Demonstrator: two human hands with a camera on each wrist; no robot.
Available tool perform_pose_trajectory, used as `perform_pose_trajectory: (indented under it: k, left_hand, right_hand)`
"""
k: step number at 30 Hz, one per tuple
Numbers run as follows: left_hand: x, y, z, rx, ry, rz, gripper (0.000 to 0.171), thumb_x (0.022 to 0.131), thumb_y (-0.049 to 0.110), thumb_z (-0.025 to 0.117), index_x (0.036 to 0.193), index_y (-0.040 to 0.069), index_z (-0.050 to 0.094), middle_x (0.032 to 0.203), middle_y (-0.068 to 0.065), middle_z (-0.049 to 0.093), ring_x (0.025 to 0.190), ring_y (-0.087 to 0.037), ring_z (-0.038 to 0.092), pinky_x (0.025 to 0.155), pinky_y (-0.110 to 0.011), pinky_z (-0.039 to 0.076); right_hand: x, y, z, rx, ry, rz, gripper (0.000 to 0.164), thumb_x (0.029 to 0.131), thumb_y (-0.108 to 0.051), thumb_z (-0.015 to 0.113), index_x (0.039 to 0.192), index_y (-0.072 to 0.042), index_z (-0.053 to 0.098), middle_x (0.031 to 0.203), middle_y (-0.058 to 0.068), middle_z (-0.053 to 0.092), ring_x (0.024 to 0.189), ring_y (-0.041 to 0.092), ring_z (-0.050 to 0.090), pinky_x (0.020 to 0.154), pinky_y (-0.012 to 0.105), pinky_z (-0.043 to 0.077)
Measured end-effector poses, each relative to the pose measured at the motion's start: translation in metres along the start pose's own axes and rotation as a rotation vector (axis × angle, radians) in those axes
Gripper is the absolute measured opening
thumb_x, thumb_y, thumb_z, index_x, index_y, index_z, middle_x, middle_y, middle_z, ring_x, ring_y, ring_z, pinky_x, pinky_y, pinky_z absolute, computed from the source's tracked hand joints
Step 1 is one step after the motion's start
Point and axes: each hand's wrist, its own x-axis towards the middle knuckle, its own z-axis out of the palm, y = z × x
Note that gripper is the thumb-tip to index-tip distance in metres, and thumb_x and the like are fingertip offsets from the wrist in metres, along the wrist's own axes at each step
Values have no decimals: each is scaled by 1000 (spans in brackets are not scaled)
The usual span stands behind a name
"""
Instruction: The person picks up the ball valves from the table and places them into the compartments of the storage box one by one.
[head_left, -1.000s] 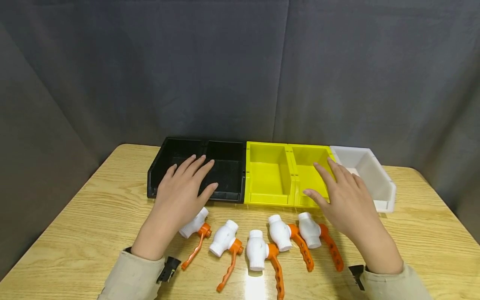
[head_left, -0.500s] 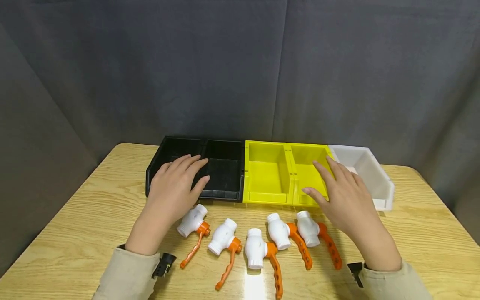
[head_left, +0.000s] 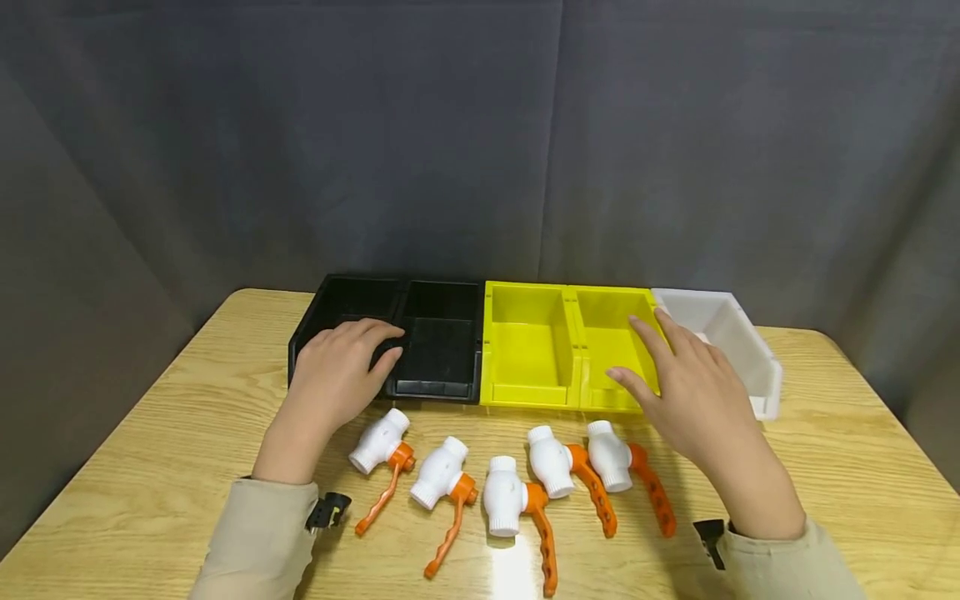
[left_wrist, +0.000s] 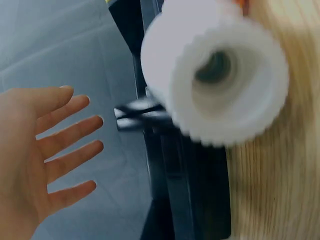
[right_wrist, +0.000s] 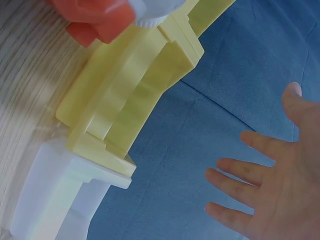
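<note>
My left hand (head_left: 333, 367) hovers over the black bins, its fingers loosely bent and holding nothing. The right hand (head_left: 693, 392) is spread above the right yellow bin and the white bin, also holding nothing. In front of the bins lie several white ball valves with orange lever handles: one at the left (head_left: 381, 440) nearest my left hand, a middle valve (head_left: 502, 497), and a rightmost valve (head_left: 609, 457) near my right hand. A white valve's ribbed, hollow end (left_wrist: 175, 60) looms large in the left wrist view. An orange handle part (right_wrist: 100, 20) shows in the right wrist view.
Along the table's back stands a row of bins: two black bins (head_left: 438, 358), two yellow bins (head_left: 528, 354) and a white bin (head_left: 750, 358). A grey curtain (head_left: 420, 150) hangs behind the wooden table (head_left: 172, 450). Black straps show at both sleeve cuffs.
My left hand has drawn back slightly to the left and its fingers have bent more. The right hand stays nearly in place. The head view has shifted a little; the valves lie as before.
</note>
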Motion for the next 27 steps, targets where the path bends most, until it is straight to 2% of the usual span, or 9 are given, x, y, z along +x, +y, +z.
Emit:
perform_pose_trajectory:
  k: [7, 12, 20, 27]
  left_hand:
    - [4, -26, 0, -67, -26, -52, 31, 101, 29, 59, 126, 13, 66, 128, -11, 62, 116, -36, 58, 93, -57, 46]
    - [4, -38, 0, -74, -97, -91, 31, 102, 30, 56, 126, 12, 65, 125, -13, 63, 113, -37, 59, 88, -60, 46]
    - [5, -45, 4, -106, -220, -115, 30, 100, 26, 61, 122, 9, 68, 125, -16, 65, 112, -39, 60, 91, -59, 46]
    - [5, -48, 6, -121, -260, -113, 26, 97, 23, 64, 118, 9, 71, 118, -16, 68, 108, -39, 62, 89, -58, 47]
  right_hand:
    - [1, 0, -2, 8, 0, 2, 70, 100, -49, 53, 152, -6, 36, 153, 28, 32, 134, 50, 34, 107, 64, 26]
    - [0, -1, 0, 26, 3, 6, 67, 100, -45, 56, 151, -5, 38, 152, 27, 34, 136, 48, 34, 107, 64, 26]
    - [-1, 0, 1, 23, -11, 15, 66, 100, -44, 56, 150, -4, 40, 150, 28, 36, 135, 49, 34, 107, 65, 26]
    - [0, 0, 0, 16, -12, 14, 66, 100, -44, 57, 150, -5, 39, 149, 26, 39, 135, 47, 36, 107, 65, 27]
